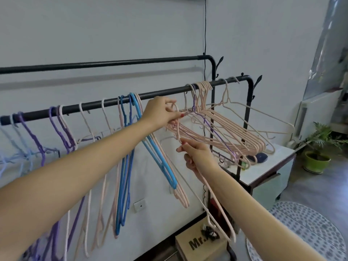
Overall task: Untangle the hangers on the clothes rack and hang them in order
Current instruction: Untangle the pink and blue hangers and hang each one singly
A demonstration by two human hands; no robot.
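Purple hangers [62, 129] and blue hangers [130, 147] hang on the rail [94, 106] left of the fingers. The left hand [162, 112] pinches a pink hook below the rail. The right hand [195, 157], lower, grips a pink hanger [216, 204]. Right of the fingers, the tangled pink bunch [226, 132] hangs tilted.

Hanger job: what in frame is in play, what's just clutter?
In play: front rail; tangled pink hangers; blue hangers; purple hangers; left hand and right hand, both gripping pink hangers.

Clutter: back rail; potted plant; cardboard box; rug.
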